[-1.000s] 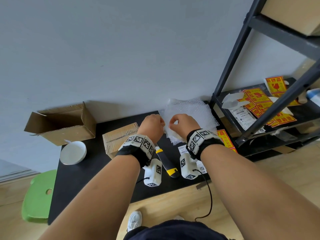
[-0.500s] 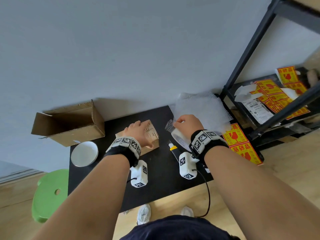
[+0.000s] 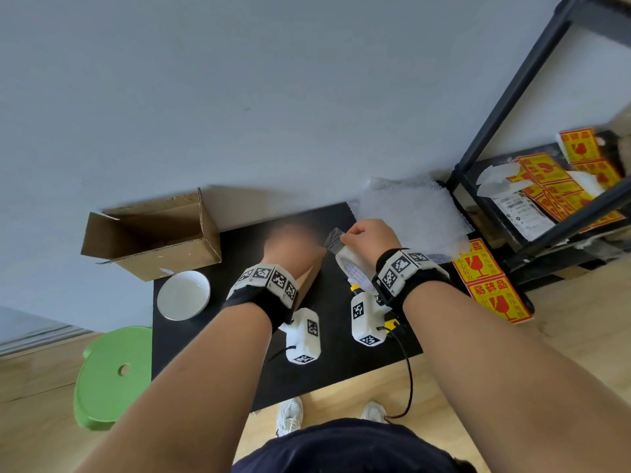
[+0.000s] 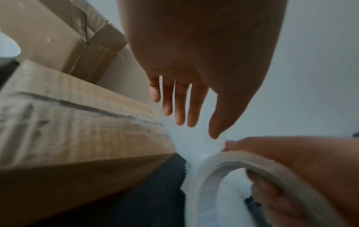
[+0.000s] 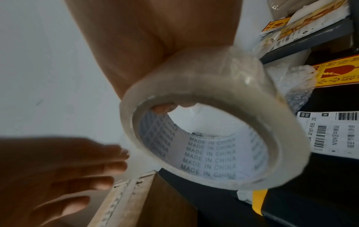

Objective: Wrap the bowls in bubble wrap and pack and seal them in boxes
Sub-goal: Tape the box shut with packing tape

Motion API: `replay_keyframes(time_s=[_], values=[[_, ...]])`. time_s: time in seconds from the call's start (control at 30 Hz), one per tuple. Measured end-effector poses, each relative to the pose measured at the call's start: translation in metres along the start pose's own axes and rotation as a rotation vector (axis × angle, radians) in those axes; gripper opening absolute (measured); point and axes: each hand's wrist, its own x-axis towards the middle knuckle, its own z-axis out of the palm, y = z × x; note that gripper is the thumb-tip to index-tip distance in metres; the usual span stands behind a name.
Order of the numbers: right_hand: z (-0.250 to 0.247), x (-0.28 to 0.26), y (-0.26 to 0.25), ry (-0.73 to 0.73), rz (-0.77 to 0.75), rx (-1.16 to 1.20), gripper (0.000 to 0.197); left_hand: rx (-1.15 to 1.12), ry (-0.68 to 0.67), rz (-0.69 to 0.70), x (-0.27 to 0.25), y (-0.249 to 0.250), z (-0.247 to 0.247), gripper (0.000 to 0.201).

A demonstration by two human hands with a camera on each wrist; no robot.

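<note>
Two hands work over the black desk [image 3: 327, 370]. The right hand [image 3: 367, 235] has its grip closed on a tape roll [image 5: 213, 122], fingers hooked through the core and thumb on the outer face, with a short clear tail lifted off the roll's far edge. The left hand [image 4: 186, 86] is open, fingers straight and spread, hovering just above the closed small box [image 4: 73, 135] and near the tail; it holds nothing and is blurred in the head view.

The small box sits mid-desk, its top flaps meeting at a seam. An open box [image 3: 150, 233] lies on its side at the far left, and a white bowl [image 3: 183, 295], still unwrapped, rests just near of it. Bubble wrap [image 3: 413, 213] lies at the far right, by a shelf [image 3: 532, 233] of yellow stickers.

The tape is probably light and stiff as a roll, but the loose tail is thin, sticky and apt to fold on itself; best pinched at its very end and kept taut. The bowl looks hard, smooth and fragile, so it wants a hold at the rim with both hands. The box is light cardboard and likely to slide unless pressed down.
</note>
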Motion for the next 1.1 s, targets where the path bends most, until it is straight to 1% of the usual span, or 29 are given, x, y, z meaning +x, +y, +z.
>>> replay_keyframes(time_s=[0.07, 0.1, 0.13, 0.17, 0.23, 0.3, 0.4, 0.47, 0.57, 0.63, 0.77, 0.83, 0.93, 1.0, 1.07, 1.1], values=[[-0.001, -0.002, -0.004, -0.02, 0.007, -0.009, 0.013, -0.139, -0.06, 0.001, 0.0, 0.009, -0.002, 0.024], [-0.001, -0.003, -0.007, -0.025, 0.01, -0.01, 0.013, -0.173, -0.07, 0.004, 0.0, 0.012, -0.003, 0.015], [-0.002, -0.005, -0.009, -0.025, 0.007, -0.006, 0.016, -0.193, -0.062, 0.009, 0.0, 0.014, -0.004, 0.01], [-0.004, -0.006, -0.01, -0.024, 0.013, 0.003, 0.024, -0.212, -0.048, 0.008, 0.0, 0.016, -0.005, 0.009], [-0.009, -0.011, -0.013, -0.038, 0.057, 0.033, 0.047, -0.246, -0.033, -0.017, 0.001, 0.017, -0.006, 0.01], [-0.013, -0.015, -0.014, -0.074, 0.086, 0.038, 0.054, -0.271, -0.022, -0.056, 0.0, 0.018, -0.007, 0.011], [-0.02, -0.021, -0.016, -0.163, 0.119, 0.058, 0.054, -0.268, 0.005, -0.113, 0.002, 0.019, -0.01, 0.012], [-0.024, -0.025, -0.016, -0.192, 0.143, 0.111, 0.051, -0.28, 0.021, -0.161, 0.004, 0.02, -0.012, 0.014], [-0.028, -0.025, -0.013, -0.154, 0.168, 0.244, 0.033, -0.304, 0.047, -0.207, 0.007, 0.021, -0.018, 0.016], [-0.029, -0.025, -0.011, -0.142, 0.166, 0.256, 0.03, -0.301, 0.05, -0.214, 0.007, 0.023, -0.022, 0.016], [-0.032, -0.023, -0.008, -0.147, 0.112, 0.187, 0.045, -0.267, 0.037, -0.24, 0.009, 0.023, -0.022, 0.019], [-0.03, -0.021, -0.004, -0.14, 0.09, 0.151, 0.04, -0.285, 0.048, -0.264, 0.008, 0.022, -0.021, 0.019], [-0.024, -0.019, -0.002, -0.121, 0.102, 0.055, 0.04, -0.302, 0.058, -0.279, 0.008, 0.02, -0.02, 0.017], [-0.023, -0.017, -0.001, -0.143, 0.087, -0.011, 0.036, -0.308, 0.077, -0.297, 0.007, 0.016, -0.022, 0.016], [-0.022, -0.016, 0.004, -0.15, 0.099, -0.093, 0.044, -0.322, 0.105, -0.31, 0.008, 0.012, -0.024, 0.016], [-0.021, -0.015, 0.007, -0.14, 0.113, -0.097, 0.045, -0.318, 0.113, -0.305, 0.008, 0.012, -0.025, 0.017]])
